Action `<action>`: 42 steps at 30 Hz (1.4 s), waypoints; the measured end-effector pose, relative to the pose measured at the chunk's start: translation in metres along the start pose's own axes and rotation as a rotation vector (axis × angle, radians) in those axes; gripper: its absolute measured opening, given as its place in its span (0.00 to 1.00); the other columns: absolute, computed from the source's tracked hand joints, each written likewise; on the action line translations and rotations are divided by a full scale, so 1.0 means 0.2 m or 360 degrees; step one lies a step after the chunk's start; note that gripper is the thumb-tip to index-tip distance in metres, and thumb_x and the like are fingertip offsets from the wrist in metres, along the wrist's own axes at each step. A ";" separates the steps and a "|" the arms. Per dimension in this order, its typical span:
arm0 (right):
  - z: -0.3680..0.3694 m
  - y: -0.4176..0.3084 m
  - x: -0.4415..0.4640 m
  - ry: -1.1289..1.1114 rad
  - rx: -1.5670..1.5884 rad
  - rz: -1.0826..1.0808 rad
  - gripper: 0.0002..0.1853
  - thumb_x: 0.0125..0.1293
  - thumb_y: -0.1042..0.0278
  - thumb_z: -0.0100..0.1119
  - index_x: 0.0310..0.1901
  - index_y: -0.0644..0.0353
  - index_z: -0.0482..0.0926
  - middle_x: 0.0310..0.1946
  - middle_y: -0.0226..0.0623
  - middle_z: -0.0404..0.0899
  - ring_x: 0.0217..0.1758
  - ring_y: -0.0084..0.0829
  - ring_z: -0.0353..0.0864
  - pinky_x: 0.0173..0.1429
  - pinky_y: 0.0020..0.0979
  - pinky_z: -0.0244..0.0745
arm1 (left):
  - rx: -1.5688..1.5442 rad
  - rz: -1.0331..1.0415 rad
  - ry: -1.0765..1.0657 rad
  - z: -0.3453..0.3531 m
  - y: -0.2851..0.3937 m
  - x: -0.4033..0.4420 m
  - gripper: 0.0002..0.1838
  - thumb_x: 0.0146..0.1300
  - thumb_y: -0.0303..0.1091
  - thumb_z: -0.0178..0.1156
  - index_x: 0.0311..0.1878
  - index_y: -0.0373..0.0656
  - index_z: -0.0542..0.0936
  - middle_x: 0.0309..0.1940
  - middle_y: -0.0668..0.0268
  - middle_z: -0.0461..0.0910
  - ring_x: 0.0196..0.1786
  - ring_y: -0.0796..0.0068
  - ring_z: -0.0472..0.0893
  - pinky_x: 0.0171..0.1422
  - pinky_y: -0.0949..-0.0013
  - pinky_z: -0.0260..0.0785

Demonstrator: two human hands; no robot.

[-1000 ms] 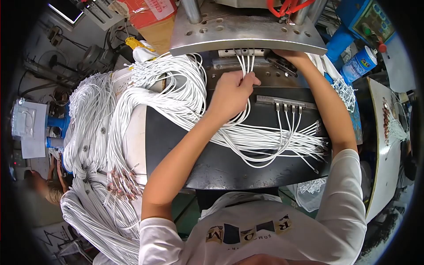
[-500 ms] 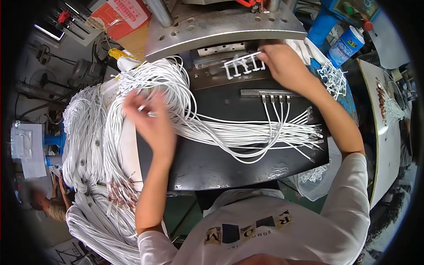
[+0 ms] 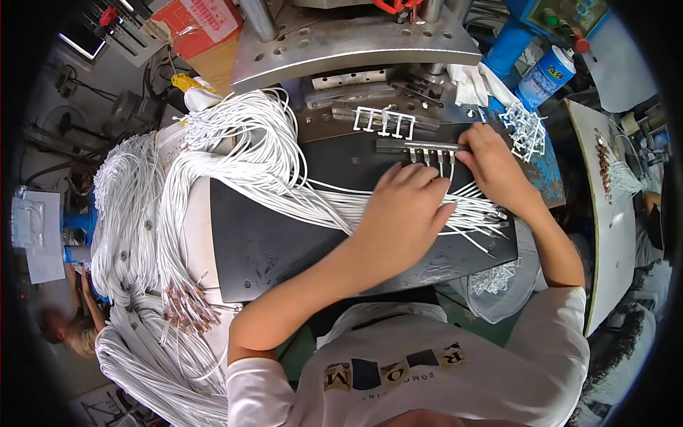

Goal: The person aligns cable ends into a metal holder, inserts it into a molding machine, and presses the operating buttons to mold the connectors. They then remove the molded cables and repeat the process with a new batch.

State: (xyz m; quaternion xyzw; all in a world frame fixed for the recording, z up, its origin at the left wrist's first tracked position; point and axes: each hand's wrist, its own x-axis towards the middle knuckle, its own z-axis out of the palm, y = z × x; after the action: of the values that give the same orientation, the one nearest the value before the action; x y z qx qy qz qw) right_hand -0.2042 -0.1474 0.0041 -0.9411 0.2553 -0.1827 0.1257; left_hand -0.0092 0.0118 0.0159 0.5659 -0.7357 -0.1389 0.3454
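Observation:
A narrow metal bar (image 3: 398, 146) lies on the black work surface with several white cables (image 3: 440, 169) seated along its front edge by their metal connectors. My right hand (image 3: 498, 171) pinches the bar's right end between thumb and fingers. My left hand (image 3: 407, 217) is closed over the cables just below the bar, its palm turned down; the exact grip is hidden beneath it. Beyond the bar, a white plastic sprue with short branches (image 3: 384, 122) rests by the press base. A thick bundle of white cables (image 3: 263, 142) loops across to the left.
A heavy steel press plate (image 3: 356, 60) overhangs the far side. White plastic sprues (image 3: 525, 132) are heaped at the right, near a blue spray can (image 3: 546, 77). More cable bundles (image 3: 128, 220) hang at the left. Another person (image 3: 78, 331) is at the far left.
My left hand has moved right from the cable bundle to the bar. My right hand has let go of the white sprue by the press and come down to the bar's right end.

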 end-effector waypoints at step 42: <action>0.31 -0.09 0.75 0.0267 -0.0160 -0.0474 0.24 0.83 0.51 0.51 0.67 0.62 0.76 0.59 0.56 0.82 0.67 0.59 0.76 0.72 0.52 0.68 | 0.1123 -0.0214 0.0677 -0.11 -0.78 0.32 0.27 0.77 0.48 0.55 0.72 0.45 0.77 0.70 0.52 0.76 0.75 0.43 0.71 0.83 0.32 0.52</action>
State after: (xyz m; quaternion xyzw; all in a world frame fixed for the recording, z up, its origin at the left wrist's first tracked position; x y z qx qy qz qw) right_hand -0.0504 -0.2025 -0.0047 -0.9551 0.1313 -0.2641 0.0284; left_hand 0.1126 -0.0939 -0.0383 0.7124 -0.6119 0.2193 0.2647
